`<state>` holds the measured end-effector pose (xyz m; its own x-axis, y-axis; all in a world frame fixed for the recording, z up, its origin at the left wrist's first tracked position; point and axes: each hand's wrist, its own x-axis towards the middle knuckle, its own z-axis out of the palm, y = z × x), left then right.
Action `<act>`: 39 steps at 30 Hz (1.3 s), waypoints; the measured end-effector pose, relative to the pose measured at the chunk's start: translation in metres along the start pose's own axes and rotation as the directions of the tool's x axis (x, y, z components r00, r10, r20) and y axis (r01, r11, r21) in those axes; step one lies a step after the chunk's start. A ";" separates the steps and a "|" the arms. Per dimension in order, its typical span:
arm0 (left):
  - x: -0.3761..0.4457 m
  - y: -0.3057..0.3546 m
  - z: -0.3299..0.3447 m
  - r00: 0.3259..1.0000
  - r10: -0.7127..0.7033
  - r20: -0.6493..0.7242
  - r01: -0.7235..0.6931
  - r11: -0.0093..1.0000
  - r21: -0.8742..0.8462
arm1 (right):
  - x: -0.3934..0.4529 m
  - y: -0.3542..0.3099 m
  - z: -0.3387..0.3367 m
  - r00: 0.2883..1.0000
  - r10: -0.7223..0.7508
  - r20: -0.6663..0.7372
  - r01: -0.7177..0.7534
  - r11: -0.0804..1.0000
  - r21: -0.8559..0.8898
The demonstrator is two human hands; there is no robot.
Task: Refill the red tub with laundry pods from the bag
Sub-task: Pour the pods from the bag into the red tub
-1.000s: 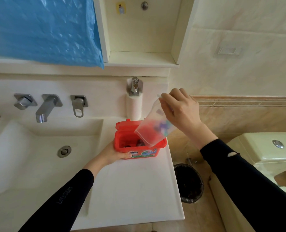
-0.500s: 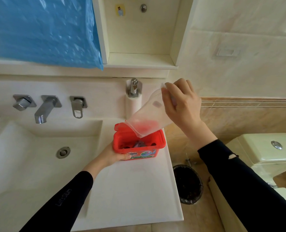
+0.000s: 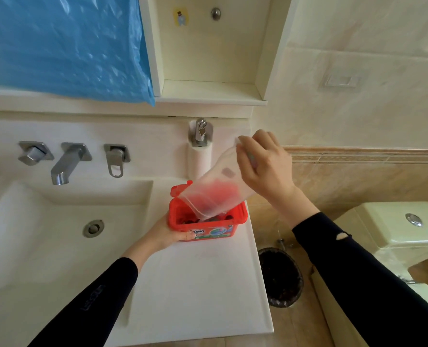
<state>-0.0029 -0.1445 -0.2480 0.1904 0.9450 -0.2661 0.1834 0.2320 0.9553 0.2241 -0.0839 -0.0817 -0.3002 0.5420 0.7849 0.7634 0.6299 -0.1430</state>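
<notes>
The red tub stands on the white counter beside the sink, its hinged lid tipped back. Dark pods lie inside it, partly hidden by the bag. My left hand grips the tub's front left corner. My right hand pinches the closed end of a clear plastic bag, held tilted mouth-down with its opening inside the tub. The bag looks nearly empty; red shows through it.
A white counter runs to the right of the sink basin with its tap. A soap dispenser stands behind the tub. A black waste bin and a toilet sit to the right.
The coloured pods seen in the bag a second ago have dropped into the tub. My right hand raised the bag's closed end, tipping it steeper. My left hand stayed on the tub.
</notes>
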 end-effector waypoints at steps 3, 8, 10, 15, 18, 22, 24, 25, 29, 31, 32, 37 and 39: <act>0.000 0.001 0.000 1.000 0.007 0.011 -0.007 1.000 -0.007 | -0.005 0.005 0.004 0.999 0.003 0.037 -0.002 1.000 -0.031; 0.001 0.001 0.000 1.000 0.007 0.016 -0.007 1.000 -0.015 | -0.001 0.007 0.002 0.999 0.006 0.044 -0.006 1.000 0.000; 0.001 0.000 -0.001 1.000 0.013 0.005 -0.013 1.000 -0.013 | 0.003 0.009 0.005 0.999 0.009 0.047 -0.008 1.000 -0.017; -0.001 0.004 0.000 0.999 0.024 0.022 -0.024 1.000 -0.017 | -0.011 0.012 0.019 0.983 0.052 0.178 -0.038 0.996 -0.083; -0.001 0.004 0.000 0.999 0.020 0.027 -0.019 1.000 -0.014 | -0.001 0.018 0.015 0.990 0.052 0.132 -0.038 0.994 -0.106; -0.002 0.005 0.003 1.000 0.012 0.019 -0.011 1.000 -0.024 | -0.005 0.017 0.015 0.990 0.045 0.135 -0.030 0.994 -0.107; -0.002 0.006 0.002 1.000 0.015 0.020 -0.014 0.999 -0.035 | -0.013 0.014 0.017 0.985 0.046 0.167 -0.031 0.995 -0.094; -0.002 0.005 0.002 1.000 0.012 0.017 -0.011 0.999 -0.040 | -0.012 0.013 0.017 0.986 0.057 0.155 -0.044 0.995 -0.084; -0.002 0.004 0.001 1.000 -0.005 0.002 0.005 0.999 -0.039 | 0.006 0.013 0.009 1.000 0.020 0.018 -0.019 0.996 -0.089; -0.002 0.004 0.001 1.000 -0.012 -0.028 0.011 1.000 -0.026 | 0.006 0.010 0.009 1.000 -0.010 0.007 0.011 0.996 -0.086; -0.001 0.004 0.001 1.000 -0.015 -0.025 0.014 1.000 -0.021 | 0.002 0.008 0.010 0.999 -0.021 0.028 0.024 0.996 -0.091; 0.000 0.004 0.000 1.000 -0.001 -0.007 0.001 1.000 -0.005 | -0.002 0.005 0.007 0.999 -0.012 0.041 0.015 0.996 -0.084; 0.000 0.002 0.000 1.000 -0.009 -0.011 0.009 1.000 0.004 | 0.006 0.006 0.000 1.000 -0.029 0.000 0.029 0.995 -0.096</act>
<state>-0.0028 -0.1438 -0.2456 0.1776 0.9454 -0.2734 0.1890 0.2399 0.9522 0.2267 -0.0769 -0.0779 -0.3221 0.5234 0.7889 0.8059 0.5889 -0.0617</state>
